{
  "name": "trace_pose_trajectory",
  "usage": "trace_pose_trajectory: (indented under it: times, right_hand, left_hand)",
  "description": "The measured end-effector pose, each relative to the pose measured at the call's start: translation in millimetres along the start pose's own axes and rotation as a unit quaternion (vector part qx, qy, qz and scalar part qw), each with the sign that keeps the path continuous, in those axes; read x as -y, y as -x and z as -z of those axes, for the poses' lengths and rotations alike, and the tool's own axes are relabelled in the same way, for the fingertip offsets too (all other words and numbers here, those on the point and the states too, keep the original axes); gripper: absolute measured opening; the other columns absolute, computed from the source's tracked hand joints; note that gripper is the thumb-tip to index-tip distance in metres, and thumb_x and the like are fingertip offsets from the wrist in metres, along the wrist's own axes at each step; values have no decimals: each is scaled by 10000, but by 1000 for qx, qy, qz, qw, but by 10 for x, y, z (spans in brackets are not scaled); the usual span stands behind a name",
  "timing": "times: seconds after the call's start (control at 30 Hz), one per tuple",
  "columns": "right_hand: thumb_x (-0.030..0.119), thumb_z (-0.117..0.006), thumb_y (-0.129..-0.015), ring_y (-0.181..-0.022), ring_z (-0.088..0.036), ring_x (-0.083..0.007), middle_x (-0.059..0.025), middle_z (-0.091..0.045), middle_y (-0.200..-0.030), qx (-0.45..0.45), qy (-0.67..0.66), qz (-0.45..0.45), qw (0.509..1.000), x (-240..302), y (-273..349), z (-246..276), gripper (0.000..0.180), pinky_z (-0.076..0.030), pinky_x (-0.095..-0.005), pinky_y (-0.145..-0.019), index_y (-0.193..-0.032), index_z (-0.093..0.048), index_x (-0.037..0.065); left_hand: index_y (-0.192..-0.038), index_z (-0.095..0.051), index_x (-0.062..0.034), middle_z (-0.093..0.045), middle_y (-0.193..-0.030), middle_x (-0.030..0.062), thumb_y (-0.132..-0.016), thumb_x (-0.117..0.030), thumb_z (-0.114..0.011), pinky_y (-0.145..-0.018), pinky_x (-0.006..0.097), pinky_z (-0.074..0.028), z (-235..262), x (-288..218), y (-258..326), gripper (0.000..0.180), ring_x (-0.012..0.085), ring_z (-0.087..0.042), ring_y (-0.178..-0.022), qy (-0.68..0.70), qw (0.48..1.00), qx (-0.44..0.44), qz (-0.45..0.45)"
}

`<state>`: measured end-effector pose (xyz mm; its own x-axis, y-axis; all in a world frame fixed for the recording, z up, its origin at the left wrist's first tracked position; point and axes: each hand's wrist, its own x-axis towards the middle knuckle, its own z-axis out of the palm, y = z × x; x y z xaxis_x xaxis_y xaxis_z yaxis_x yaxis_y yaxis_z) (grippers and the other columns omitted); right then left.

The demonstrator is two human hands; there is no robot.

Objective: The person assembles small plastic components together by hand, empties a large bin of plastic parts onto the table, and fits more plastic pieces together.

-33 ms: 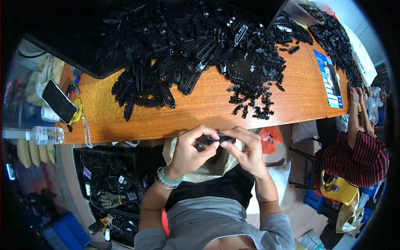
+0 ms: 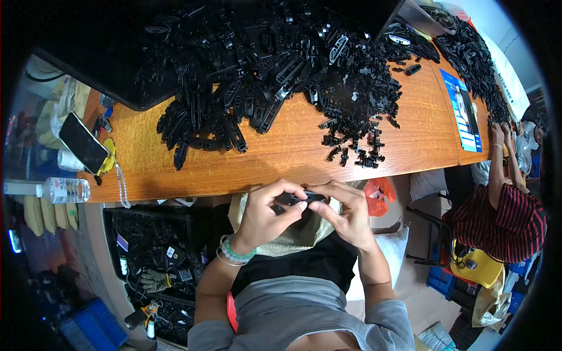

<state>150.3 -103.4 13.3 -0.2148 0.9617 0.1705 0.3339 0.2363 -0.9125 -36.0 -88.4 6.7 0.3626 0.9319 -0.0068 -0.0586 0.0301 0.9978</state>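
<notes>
Pinching a small black part [image 2: 310, 197] together, the left hand [image 2: 270, 212] and the right hand [image 2: 349, 217] meet just by the table [image 2: 269, 161], where black pieces [image 2: 234, 99] lie heaped!

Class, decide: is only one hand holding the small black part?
No, the left hand and right hand both hold the black part.

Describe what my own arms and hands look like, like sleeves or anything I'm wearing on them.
Both your left hand and right hand are ungloved. Your left wrist has a green beaded bracelet and a thin, pale bangle; nothing shows on your right wrist. Your grey sleeves are short, leaving the forearms uncovered.
</notes>
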Motion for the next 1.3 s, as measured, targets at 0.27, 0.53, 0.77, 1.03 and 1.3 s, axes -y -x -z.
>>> trace_pose_trajectory:
  times: [0.27, 0.53, 0.77, 1.03, 1.3]
  right_hand:
    - [39, -616, -813, -934, -619, -312, -153, -657, -948, 96, 38, 79, 992, -210, -121, 109, 141, -498, -373, -812, -927, -647, -37]
    - [18, -626, -747, -837, -502, -257, -84, -564, -844, -86, 385, 141, 908, -481, -1014, 373, 114, -414, -355, -739, -856, -661, 26]
    - [-31, -611, -759, -820, -521, -276, -104, -573, -874, -151, 392, 189, 888, -493, -988, 330, 131, -405, -352, -721, -879, -577, 9]
    - [-154, -593, -720, -781, -582, -302, -161, -570, -919, -165, 230, 265, 922, -412, -647, 170, 247, -485, -344, -654, -928, -544, -30]
    - [-153, -615, -706, -790, -609, -292, -161, -600, -912, -169, 181, 250, 936, -355, -525, 58, 240, -496, -337, -678, -913, -575, -39]
  left_hand:
    - [-993, -668, -2, -644, -1040, 173, -799, -163, -693, -867, 363, -474, 408, 92, 39, 254, 311, -613, -994, -221, 956, 156, -114]
    - [-952, -611, 37, -571, -1008, 161, -768, -103, -674, -769, 366, -492, 230, 81, -957, 240, 306, -569, -938, -531, 816, -143, -177]
    - [-827, -541, -1, -524, -899, 145, -735, -15, -623, -696, 389, -472, 239, 195, -1064, 124, 293, -524, -811, -653, 705, -183, -208]
    - [-924, -528, 19, -530, -867, 155, -801, 25, -569, -745, 399, -457, 193, 219, -795, 130, 317, -532, -845, -506, 814, -155, -240]
    - [-946, -570, 66, -574, -947, 154, -846, 7, -574, -639, 314, -508, 174, 248, -674, 116, 268, -623, -782, -358, 881, -178, -252]
